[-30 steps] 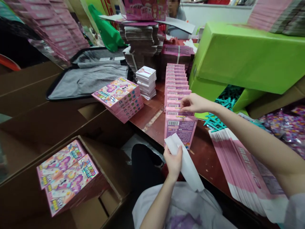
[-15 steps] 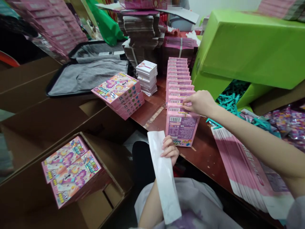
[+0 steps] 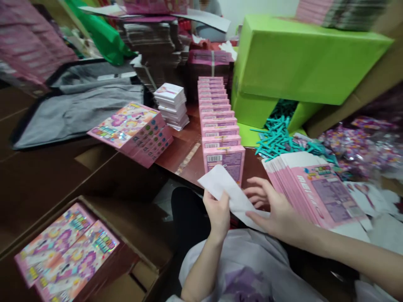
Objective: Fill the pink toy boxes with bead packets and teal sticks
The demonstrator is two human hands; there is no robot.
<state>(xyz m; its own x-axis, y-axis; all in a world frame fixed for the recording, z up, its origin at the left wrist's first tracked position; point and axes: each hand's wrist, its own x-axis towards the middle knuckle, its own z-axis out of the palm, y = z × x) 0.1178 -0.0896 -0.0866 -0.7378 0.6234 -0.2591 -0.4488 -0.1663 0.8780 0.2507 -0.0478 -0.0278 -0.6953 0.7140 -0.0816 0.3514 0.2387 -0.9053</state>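
My left hand grips a long white paper strip, thumb on top, above my lap. The strip slants down to the right and bends near its lower end. At that end is my right hand, open, its fingers spread and curved; I cannot tell whether its thumb touches the strip. Just beyond the strip stands the nearest pink box of a long upright row, its purple panel and barcode facing me. To the right of my right hand lies a fanned stack of flat pink cartons.
Finished-looking pink boxes are stacked at the table's left edge, beside a pile of white cards. More boxes sit in a cardboard carton at lower left. A green box stands behind teal pen-like pieces; small bagged beads lie right.
My right hand has left the row of boxes and come down to the strip. My left hand has turned the strip from nearly upright to a rightward slant. The view has shifted right.
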